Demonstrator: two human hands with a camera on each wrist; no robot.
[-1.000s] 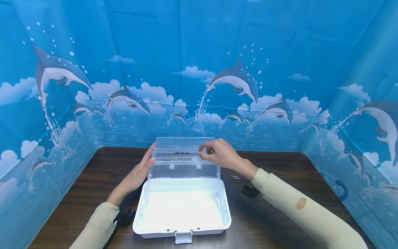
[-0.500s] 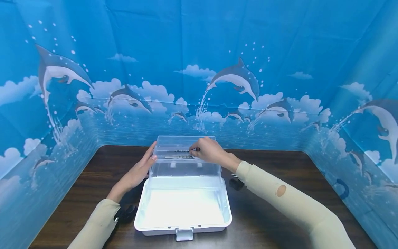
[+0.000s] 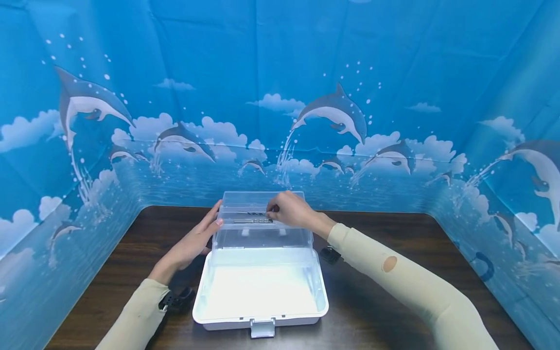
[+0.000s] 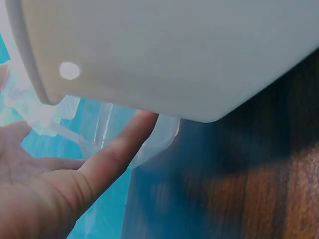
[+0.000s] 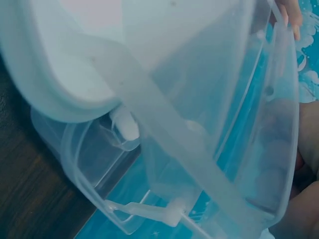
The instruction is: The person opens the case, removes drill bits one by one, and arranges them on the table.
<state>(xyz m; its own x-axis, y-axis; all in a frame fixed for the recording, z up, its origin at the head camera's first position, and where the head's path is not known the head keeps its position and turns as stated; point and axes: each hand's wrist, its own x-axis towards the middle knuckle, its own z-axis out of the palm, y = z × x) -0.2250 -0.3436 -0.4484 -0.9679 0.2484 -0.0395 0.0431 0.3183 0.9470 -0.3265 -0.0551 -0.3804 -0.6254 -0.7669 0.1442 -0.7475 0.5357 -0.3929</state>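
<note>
A white box (image 3: pixel 205 301) with a clear lid stands unlatched, and a clear compartment tray (image 3: pixel 262 197) is raised at its back. My left hand (image 3: pixel 192 243) holds its fingers fairly straight against the tray's left edge; in the left wrist view one finger stretches out beside the white box wall. Two slots hold drill bits: a dark drill bit (image 3: pixel 253 213) in the upper one and silver drill bits (image 3: pixel 253 221) below. My right hand (image 3: pixel 292 210) reaches into the tray with curled fingers, pinching the dark bit's right end. Its fingertips are partly hidden; the right wrist view shows them blurred behind clear plastic.
Wrist camera mounts show beside the left wrist (image 3: pixel 177 300) and the right wrist (image 3: pixel 330 254). The dark wooden table (image 3: pixel 385 228) is bordered by a blue dolphin-print curtain (image 3: pixel 280 175). A latch (image 3: pixel 262 328) hangs from the box's front.
My right hand has moved left from the tray's right edge to the dark drill bit's end. The bits on the table are now hidden by the right wrist. My left hand stays on the tray.
</note>
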